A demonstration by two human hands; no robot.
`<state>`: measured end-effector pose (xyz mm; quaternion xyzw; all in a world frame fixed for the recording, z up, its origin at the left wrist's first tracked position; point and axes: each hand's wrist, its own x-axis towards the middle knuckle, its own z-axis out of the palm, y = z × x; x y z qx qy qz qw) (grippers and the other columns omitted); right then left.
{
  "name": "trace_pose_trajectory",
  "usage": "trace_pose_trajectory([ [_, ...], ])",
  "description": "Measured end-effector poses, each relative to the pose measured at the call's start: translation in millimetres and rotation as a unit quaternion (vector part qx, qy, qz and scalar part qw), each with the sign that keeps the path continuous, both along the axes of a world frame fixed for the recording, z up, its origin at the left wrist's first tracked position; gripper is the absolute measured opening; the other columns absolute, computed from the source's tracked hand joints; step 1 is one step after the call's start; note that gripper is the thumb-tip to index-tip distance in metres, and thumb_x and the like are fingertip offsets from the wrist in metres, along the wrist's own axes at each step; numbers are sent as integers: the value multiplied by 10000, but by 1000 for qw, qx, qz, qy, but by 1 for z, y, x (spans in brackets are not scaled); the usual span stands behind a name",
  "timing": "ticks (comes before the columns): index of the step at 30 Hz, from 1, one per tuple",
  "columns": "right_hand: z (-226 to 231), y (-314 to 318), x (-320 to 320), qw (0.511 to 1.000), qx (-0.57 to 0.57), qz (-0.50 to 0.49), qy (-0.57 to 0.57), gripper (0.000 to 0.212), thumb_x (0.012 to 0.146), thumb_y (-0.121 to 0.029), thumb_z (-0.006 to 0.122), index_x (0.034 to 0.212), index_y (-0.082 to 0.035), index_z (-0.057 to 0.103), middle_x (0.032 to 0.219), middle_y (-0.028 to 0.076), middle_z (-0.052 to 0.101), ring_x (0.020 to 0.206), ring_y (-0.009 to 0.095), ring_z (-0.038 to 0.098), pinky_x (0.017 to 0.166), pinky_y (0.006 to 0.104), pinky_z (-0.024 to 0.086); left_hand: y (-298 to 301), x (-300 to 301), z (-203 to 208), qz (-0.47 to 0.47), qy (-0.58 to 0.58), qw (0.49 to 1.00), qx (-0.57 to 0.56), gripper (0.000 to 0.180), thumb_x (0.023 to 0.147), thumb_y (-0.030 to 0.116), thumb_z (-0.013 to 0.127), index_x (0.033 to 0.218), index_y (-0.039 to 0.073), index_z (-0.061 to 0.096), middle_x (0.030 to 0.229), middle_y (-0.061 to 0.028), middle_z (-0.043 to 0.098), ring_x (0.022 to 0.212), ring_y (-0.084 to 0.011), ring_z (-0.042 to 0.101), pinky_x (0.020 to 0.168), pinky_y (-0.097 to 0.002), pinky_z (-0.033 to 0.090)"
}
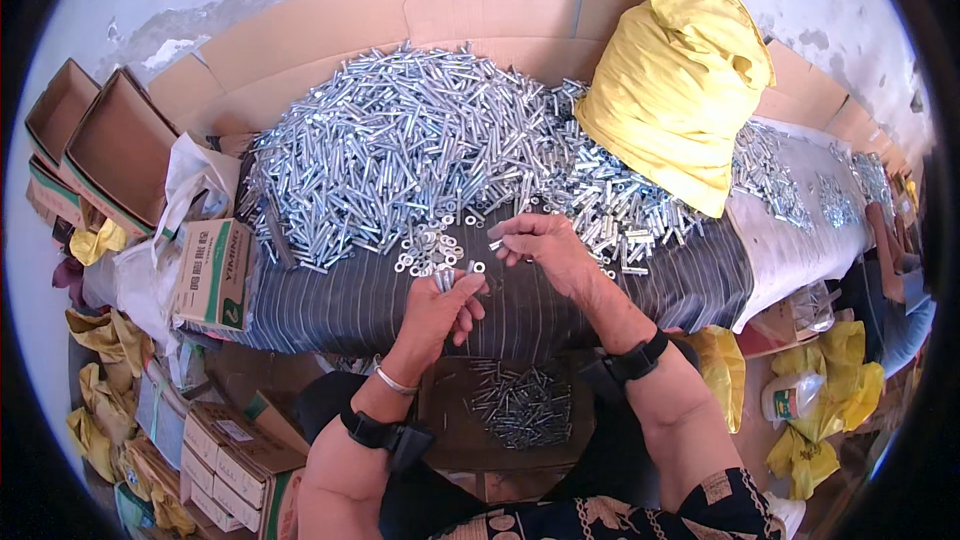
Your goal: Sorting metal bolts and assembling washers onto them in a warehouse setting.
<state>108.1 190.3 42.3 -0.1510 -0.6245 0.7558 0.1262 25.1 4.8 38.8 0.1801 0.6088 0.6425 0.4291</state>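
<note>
My left hand [438,312] is closed around a few shiny metal sleeves [444,281], whose ends stick out by the thumb. A washer [478,267] shows just past its fingertips; whether they touch it I cannot tell. My right hand [545,248] pinches a small silvery metal piece [497,244], mostly hidden by the fingers. Between the hands and the big heap lies a small pile of flat washers [430,246]. Behind it rises a wide heap of silvery metal sleeves [400,140] on a dark striped cloth [520,310].
A full yellow sack [680,90] stands on the heap's right side. Cardboard boxes [118,155] and a printed carton [215,273] flank the left. Below the table edge, between my knees, sits a box of loose bolts [520,405]. Another person [890,280] is at the far right.
</note>
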Motion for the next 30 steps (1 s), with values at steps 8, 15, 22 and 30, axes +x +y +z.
trace_pose_trajectory([
  [8,-7,-18,-2,999,-25,45,-17,202,850,-65,619,1020,35,661,802,72,671,693,123,633,640,240,514,1,-1,2,22,1,1000,-8,217,870,190,642,771,-2,622,585,-64,589,366,-67,458,291,-211,317],
  [15,-9,-8,-4,991,96,92,6,262,829,-17,593,1081,46,623,854,82,670,749,142,655,667,251,530,4,-1,0,65,-9,997,38,195,865,169,646,783,-7,637,604,-68,603,379,-75,481,307,-214,356],
  [22,3,-4,-4,996,-82,33,10,343,835,51,533,1176,91,536,1005,147,611,852,236,668,785,309,565,5,1,-4,22,4,1000,-6,171,855,127,630,800,-34,644,620,-101,617,378,-100,501,319,-230,396],
  [30,4,-7,-7,973,-228,1,31,425,843,54,504,1264,75,452,1077,159,555,956,308,637,860,382,549,3,2,6,-44,-50,997,24,195,851,135,643,792,-51,636,621,-130,622,362,-107,484,303,-227,344],
])
